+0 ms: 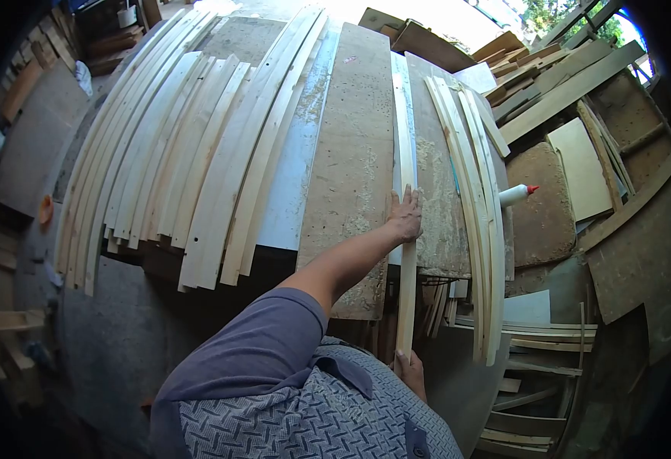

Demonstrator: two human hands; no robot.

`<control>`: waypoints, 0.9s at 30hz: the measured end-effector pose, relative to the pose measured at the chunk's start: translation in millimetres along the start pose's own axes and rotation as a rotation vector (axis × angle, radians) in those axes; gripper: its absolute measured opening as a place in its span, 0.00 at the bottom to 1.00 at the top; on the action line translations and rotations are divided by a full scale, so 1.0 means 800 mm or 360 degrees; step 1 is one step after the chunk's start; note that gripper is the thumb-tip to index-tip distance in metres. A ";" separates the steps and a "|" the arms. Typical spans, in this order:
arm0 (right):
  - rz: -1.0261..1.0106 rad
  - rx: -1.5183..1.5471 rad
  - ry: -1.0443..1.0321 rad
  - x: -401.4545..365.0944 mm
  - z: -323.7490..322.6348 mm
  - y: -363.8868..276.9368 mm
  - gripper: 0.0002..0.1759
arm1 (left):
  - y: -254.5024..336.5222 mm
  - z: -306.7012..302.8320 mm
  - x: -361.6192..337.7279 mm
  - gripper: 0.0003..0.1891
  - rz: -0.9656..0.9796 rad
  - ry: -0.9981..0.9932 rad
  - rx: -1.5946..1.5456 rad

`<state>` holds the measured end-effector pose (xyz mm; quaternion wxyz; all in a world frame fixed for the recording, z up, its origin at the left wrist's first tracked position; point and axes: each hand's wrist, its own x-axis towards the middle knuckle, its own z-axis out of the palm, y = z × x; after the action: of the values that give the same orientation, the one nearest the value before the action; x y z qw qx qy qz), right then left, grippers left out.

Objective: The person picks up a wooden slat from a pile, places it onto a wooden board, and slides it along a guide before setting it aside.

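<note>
A long, narrow, pale wooden strip [407, 283] lies lengthwise over the worn brown plywood panels [351, 145], its near end jutting past their edge. The left hand [406, 216] presses flat on it, fingers slightly spread; the right hand [410, 375] grips its near end. Bundled pale strips [469, 199] lie to the right, with a white plastic bottle [514, 195], red-capped, just beside them. Pale planks [220, 153] cover the left side. Far left is a white bucket [127, 16]; neither container's contents can be told.
</note>
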<state>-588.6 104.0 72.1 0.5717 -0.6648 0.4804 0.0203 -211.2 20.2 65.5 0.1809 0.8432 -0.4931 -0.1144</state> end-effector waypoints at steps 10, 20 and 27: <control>0.0176 0.0321 -0.0207 0.002 -0.005 -0.010 0.21 | -0.003 0.016 0.015 0.44 -0.0046 -0.0022 0.0016; 0.0114 0.0314 -0.0193 0.009 0.005 -0.014 0.17 | -0.009 0.008 0.016 0.44 -0.0085 -0.0091 -0.0037; 0.0136 0.0314 -0.0150 0.012 0.005 -0.012 0.17 | -0.008 0.008 0.016 0.44 -0.0099 -0.0093 -0.0008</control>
<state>-574.8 100.5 72.4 0.6550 -0.5825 0.4805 0.0285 -202.4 10.4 56.9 0.1651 0.8540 -0.4714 -0.1458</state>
